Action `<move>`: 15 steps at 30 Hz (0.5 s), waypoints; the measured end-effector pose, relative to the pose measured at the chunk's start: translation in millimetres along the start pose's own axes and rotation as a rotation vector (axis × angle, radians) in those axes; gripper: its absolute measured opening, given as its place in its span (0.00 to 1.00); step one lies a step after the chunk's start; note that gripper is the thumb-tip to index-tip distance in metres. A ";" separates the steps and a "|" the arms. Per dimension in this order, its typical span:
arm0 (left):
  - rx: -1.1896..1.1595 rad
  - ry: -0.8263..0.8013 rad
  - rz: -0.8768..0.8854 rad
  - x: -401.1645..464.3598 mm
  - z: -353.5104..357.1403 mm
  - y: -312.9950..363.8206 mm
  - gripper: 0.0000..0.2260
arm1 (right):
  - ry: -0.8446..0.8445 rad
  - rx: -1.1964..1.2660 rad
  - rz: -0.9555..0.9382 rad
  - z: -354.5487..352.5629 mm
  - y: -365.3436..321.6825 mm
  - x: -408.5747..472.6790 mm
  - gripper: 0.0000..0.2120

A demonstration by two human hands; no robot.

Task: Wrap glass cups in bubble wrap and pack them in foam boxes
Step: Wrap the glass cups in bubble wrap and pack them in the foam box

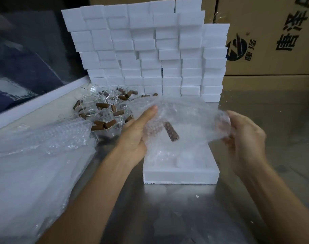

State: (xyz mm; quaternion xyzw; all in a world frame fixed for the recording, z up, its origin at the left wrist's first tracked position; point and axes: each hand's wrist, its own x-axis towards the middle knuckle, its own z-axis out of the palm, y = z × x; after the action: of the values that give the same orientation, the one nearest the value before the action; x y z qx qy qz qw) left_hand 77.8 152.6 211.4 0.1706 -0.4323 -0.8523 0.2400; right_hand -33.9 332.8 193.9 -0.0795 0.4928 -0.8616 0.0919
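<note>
A sheet of bubble wrap (183,113) is stretched between my hands above an open foam box (181,171) on the steel table. Inside the wrap lies a glass cup whose brown wooden handle (171,131) shows through. My left hand (137,131) cups the wrapped cup from the left, fingers straight along the wrap. On the right, my right hand (243,131) grips the wrap's other end in curled fingers. A cluster of bare glass cups with brown handles (106,110) stands at the back left.
A tall wall of stacked white foam boxes (146,50) fills the back. Cardboard cartons (270,37) stand at the back right. A pile of bubble wrap sheets (37,155) covers the table's left. A white ledge (35,103) runs along the left side.
</note>
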 end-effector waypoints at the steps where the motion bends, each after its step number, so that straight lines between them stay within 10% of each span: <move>1: -0.055 0.007 0.017 0.6 -1.0 0.6 0.33 | 0.097 0.040 0.021 -4.8 -2.1 4.0 0.07; 7: -0.248 -0.062 0.099 0.0 0.3 -1.0 0.20 | -0.177 -0.017 0.330 0.2 -1.2 0.7 0.10; 15: -0.136 -0.067 0.239 -15.6 25.2 -31.3 0.31 | -0.466 -0.111 0.283 18.2 5.2 -19.0 0.28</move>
State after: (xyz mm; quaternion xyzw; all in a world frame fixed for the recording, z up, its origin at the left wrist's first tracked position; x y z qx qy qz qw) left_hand 69.9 193.8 201.4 0.0726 -0.3986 -0.8503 0.3360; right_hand -10.9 319.5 197.7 -0.2109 0.5112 -0.7703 0.3176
